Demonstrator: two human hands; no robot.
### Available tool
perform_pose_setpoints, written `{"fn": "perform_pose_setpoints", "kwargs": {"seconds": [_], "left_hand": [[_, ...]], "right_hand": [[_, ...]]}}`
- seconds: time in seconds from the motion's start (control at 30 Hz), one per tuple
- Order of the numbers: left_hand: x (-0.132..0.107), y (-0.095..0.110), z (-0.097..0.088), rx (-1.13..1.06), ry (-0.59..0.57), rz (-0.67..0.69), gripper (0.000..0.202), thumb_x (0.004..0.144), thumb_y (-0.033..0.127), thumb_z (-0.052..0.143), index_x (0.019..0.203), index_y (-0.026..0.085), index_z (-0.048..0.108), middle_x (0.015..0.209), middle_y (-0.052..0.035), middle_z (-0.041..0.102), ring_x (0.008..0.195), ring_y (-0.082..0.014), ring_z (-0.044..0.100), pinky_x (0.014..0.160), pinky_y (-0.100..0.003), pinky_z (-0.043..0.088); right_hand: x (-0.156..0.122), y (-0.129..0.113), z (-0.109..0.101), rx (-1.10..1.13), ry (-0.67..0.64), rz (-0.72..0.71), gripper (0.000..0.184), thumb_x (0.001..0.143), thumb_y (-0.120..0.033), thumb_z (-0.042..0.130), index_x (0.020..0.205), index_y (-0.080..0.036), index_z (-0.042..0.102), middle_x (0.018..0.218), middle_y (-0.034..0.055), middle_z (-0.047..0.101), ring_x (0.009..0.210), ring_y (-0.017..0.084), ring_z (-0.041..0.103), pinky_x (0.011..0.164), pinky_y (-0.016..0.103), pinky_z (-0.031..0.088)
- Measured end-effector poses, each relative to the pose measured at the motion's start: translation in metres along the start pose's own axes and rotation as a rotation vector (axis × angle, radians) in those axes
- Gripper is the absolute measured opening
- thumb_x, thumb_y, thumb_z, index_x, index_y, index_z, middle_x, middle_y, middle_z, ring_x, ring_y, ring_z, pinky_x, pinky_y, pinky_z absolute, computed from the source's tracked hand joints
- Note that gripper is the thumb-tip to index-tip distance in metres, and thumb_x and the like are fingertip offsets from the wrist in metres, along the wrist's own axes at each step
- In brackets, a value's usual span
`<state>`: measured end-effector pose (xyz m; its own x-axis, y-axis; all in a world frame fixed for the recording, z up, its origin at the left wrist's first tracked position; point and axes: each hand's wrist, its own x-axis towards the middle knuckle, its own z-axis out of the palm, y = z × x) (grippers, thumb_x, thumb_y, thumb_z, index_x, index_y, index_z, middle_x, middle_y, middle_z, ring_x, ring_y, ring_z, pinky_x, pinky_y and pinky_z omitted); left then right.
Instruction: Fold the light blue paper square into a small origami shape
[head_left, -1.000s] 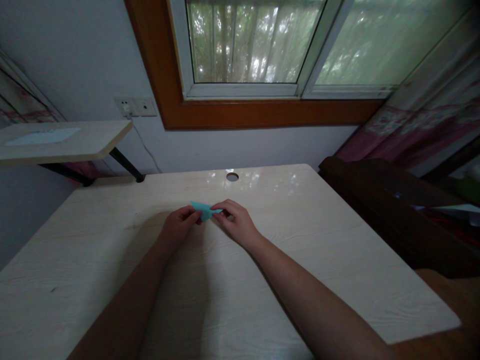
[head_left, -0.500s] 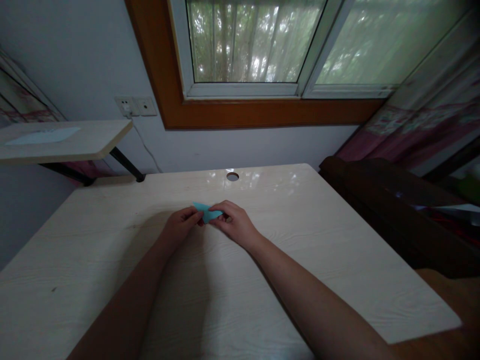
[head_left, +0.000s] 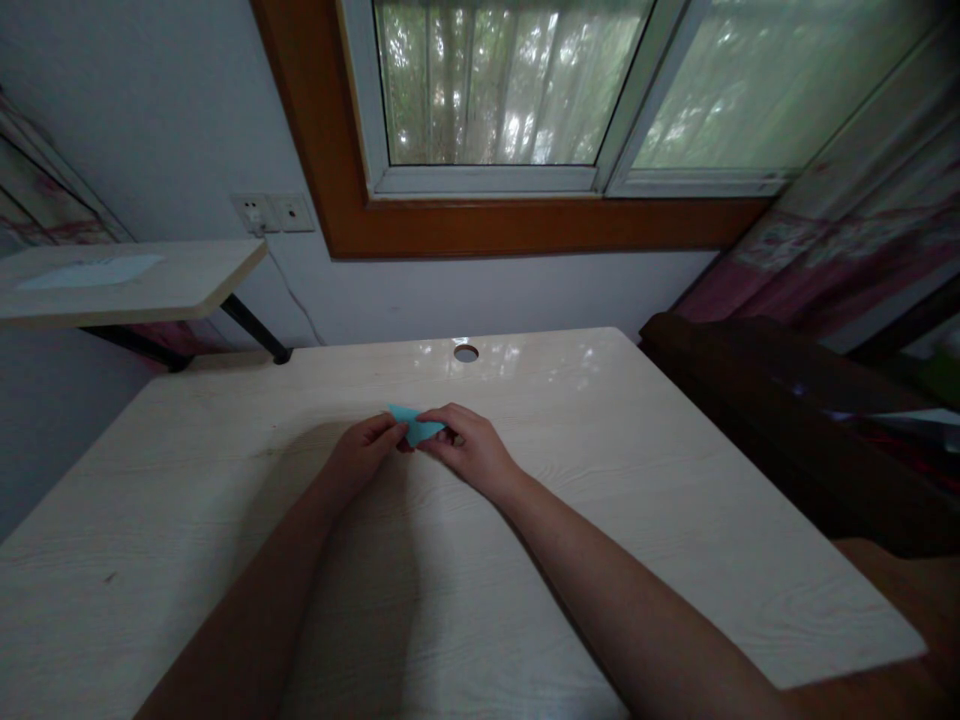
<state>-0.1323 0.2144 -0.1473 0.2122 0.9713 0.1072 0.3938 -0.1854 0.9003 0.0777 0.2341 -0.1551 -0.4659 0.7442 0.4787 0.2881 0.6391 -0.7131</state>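
A small folded piece of light-blue paper (head_left: pixel 421 430) is held between both hands, just above or on the pale wood-grain desk (head_left: pixel 637 480); I cannot tell which. My left hand (head_left: pixel 367 445) pinches its left side between thumb and fingers. From the right, my right hand (head_left: pixel 466 442) grips the other side, its index finger along the upper edge and its thumb at the lower edge. Fingers cover both ends of the paper, so its full shape is hidden.
Beyond the hands, a round cable hole (head_left: pixel 466 353) lies near the desk's back edge. A raised shelf (head_left: pixel 217 280) on black legs stands at the left, bearing a pale sheet (head_left: pixel 94 272). Dark furniture (head_left: pixel 720 400) borders the desk's right side. A window (head_left: pixel 495 90) is behind.
My right thumb and index finger have shifted very slightly on the paper. Both hands otherwise keep the same place and hold.
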Motion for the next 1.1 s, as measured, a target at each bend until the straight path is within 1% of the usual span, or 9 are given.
{"fn": "perform_pose_setpoints", "kwargs": {"seconds": [0.1, 0.17, 0.3, 0.4, 0.47, 0.5, 0.6, 0.8, 1.1], "left_hand": [[-0.0002, 0.0012, 0.0013, 0.015, 0.026, 0.016, 0.027, 0.089, 0.04, 0.052, 0.078, 0.017, 0.062, 0.076, -0.0009, 0.063, 0.076, -0.0176, 0.058, 0.074, -0.026, 0.044], [-0.0004, 0.001, 0.0022, 0.0, 0.031, 0.021, 0.026, 0.088, 0.04, 0.053, 0.079, 0.017, 0.062, 0.078, -0.0011, 0.063, 0.078, -0.0178, 0.058, 0.075, -0.026, 0.044], [-0.0006, -0.0005, 0.0029, -0.02, 0.042, 0.016, 0.026, 0.088, 0.04, 0.053, 0.078, 0.017, 0.062, 0.078, -0.0017, 0.063, 0.078, -0.018, 0.057, 0.075, -0.027, 0.044], [-0.0009, 0.0006, 0.0021, -0.029, 0.034, 0.016, 0.027, 0.088, 0.04, 0.052, 0.076, 0.017, 0.061, 0.076, -0.0013, 0.061, 0.077, -0.0178, 0.056, 0.076, -0.027, 0.043], [-0.0012, 0.0015, 0.0015, -0.025, 0.03, 0.015, 0.028, 0.089, 0.041, 0.051, 0.077, 0.017, 0.061, 0.075, -0.001, 0.061, 0.076, -0.0177, 0.056, 0.075, -0.027, 0.043], [-0.0014, 0.0017, 0.0013, -0.019, 0.033, 0.01, 0.029, 0.089, 0.042, 0.052, 0.078, 0.017, 0.061, 0.076, -0.0009, 0.061, 0.075, -0.0177, 0.055, 0.074, -0.027, 0.043], [-0.0019, 0.0014, 0.0012, 0.003, 0.05, -0.013, 0.031, 0.088, 0.045, 0.052, 0.08, 0.017, 0.063, 0.075, -0.0006, 0.06, 0.073, -0.0176, 0.053, 0.07, -0.026, 0.042], [-0.0026, 0.0022, 0.0025, -0.028, 0.062, 0.017, 0.026, 0.089, 0.039, 0.053, 0.076, 0.017, 0.061, 0.07, 0.0018, 0.057, 0.07, -0.0153, 0.052, 0.067, -0.024, 0.041], [-0.004, 0.0053, 0.0015, -0.022, 0.024, 0.044, 0.027, 0.091, 0.039, 0.05, 0.08, 0.017, 0.061, 0.078, -0.0009, 0.061, 0.077, -0.0172, 0.055, 0.073, -0.025, 0.043]], "right_hand": [[-0.0005, 0.0008, 0.001, 0.003, 0.021, -0.002, 0.026, 0.087, -0.03, 0.068, 0.112, -0.023, 0.065, 0.086, 0.0021, 0.062, 0.07, 0.012, 0.056, 0.067, 0.025, 0.047], [-0.0005, 0.0007, 0.0015, 0.018, 0.041, -0.018, 0.026, 0.086, -0.031, 0.069, 0.111, -0.024, 0.065, 0.091, 0.0033, 0.063, 0.074, 0.013, 0.058, 0.068, 0.026, 0.048], [0.0007, -0.0003, 0.0014, 0.05, 0.124, -0.071, 0.027, 0.085, -0.028, 0.07, 0.111, -0.024, 0.065, 0.119, 0.0085, 0.058, 0.102, 0.018, 0.058, 0.072, 0.027, 0.052], [0.0021, -0.0007, 0.0003, -0.006, 0.13, -0.112, 0.029, 0.084, -0.028, 0.072, 0.112, -0.026, 0.065, 0.126, 0.0086, 0.056, 0.115, 0.022, 0.054, 0.089, 0.035, 0.051], [0.0027, -0.0009, -0.0003, -0.043, 0.085, -0.139, 0.033, 0.084, -0.029, 0.072, 0.115, -0.027, 0.063, 0.122, 0.0077, 0.06, 0.114, 0.022, 0.055, 0.097, 0.04, 0.046], [0.0028, -0.001, -0.0005, -0.055, 0.061, -0.148, 0.035, 0.084, -0.029, 0.072, 0.118, -0.027, 0.062, 0.119, 0.0074, 0.063, 0.112, 0.022, 0.056, 0.098, 0.041, 0.045], [0.0025, -0.0019, -0.0011, -0.08, 0.025, -0.152, 0.037, 0.085, -0.032, 0.071, 0.12, -0.027, 0.061, 0.115, 0.0073, 0.066, 0.108, 0.023, 0.058, 0.096, 0.041, 0.045], [0.0024, -0.0025, -0.0017, -0.082, 0.037, -0.13, 0.032, 0.086, -0.035, 0.07, 0.115, -0.025, 0.063, 0.112, 0.0074, 0.067, 0.105, 0.022, 0.059, 0.094, 0.04, 0.045], [0.0023, -0.0033, -0.0027, 0.033, 0.017, -0.057, 0.029, 0.088, -0.035, 0.068, 0.115, -0.024, 0.064, 0.111, 0.0078, 0.066, 0.104, 0.02, 0.06, 0.089, 0.034, 0.049]]}}
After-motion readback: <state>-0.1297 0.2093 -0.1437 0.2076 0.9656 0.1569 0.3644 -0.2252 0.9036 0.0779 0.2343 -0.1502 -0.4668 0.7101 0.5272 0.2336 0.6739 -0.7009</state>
